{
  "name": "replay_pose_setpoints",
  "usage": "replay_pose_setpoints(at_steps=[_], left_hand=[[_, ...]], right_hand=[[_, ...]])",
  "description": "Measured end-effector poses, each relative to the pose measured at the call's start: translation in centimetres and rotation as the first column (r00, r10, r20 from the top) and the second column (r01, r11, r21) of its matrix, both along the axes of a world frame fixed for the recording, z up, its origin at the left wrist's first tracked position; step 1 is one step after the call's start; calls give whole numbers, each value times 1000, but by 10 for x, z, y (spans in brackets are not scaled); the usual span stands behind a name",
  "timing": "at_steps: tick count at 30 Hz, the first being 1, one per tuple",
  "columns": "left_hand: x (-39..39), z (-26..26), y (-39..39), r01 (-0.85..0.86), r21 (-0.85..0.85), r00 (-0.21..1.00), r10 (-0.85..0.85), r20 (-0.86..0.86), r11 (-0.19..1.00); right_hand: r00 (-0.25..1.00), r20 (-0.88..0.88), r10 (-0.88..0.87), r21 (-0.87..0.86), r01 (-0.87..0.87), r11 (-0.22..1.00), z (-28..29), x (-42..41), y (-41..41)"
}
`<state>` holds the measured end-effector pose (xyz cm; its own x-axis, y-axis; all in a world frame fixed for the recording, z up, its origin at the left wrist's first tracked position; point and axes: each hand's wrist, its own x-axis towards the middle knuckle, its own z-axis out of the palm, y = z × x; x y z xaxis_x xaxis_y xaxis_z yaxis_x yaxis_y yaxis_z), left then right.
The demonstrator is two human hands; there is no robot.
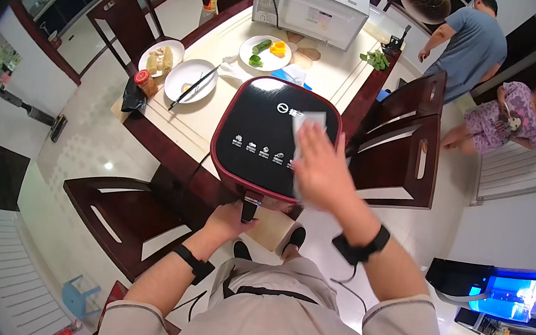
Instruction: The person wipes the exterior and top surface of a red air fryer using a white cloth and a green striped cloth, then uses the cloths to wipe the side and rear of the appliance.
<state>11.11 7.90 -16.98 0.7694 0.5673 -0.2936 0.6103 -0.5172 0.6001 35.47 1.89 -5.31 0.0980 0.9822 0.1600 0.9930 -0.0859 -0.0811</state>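
Note:
A black-topped air fryer (263, 130) with a dark red rim stands at the near corner of the dining table, with icons and writing on its top. My right hand (322, 168) lies flat over a white tissue or cloth (312, 122), pressing it on the right side of that top. The hand is slightly blurred. Below the fryer's front, my left hand (226, 223) is around its black handle (250, 209); some of the fingers are hidden. Just left of the fryer, black chopsticks (194, 86) rest across a white plate (183, 77).
On the table (200, 136) are a plate of vegetables (264, 60), a plate of corn pieces (174, 49), a red-lidded jar (145, 81) and a microwave oven (313, 5). Wooden chairs (129, 225) flank it. Two people (473, 47) are at the far right.

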Motion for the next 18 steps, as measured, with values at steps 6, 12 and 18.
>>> replay_pose_setpoints(at_steps=[6,12,18], left_hand=[[0,-12,0,-9,0,1000,9,5,1000],[7,-5,0,9,6,1000,-9,23,1000],[-4,-25,3,53,59,985,-62,163,997]], right_hand=[[996,51,67,-47,-65,997,7,-5,-7],[960,77,-270,-5,271,963,7,34,56],[999,4,37,35,-38,999,6,-103,47]])
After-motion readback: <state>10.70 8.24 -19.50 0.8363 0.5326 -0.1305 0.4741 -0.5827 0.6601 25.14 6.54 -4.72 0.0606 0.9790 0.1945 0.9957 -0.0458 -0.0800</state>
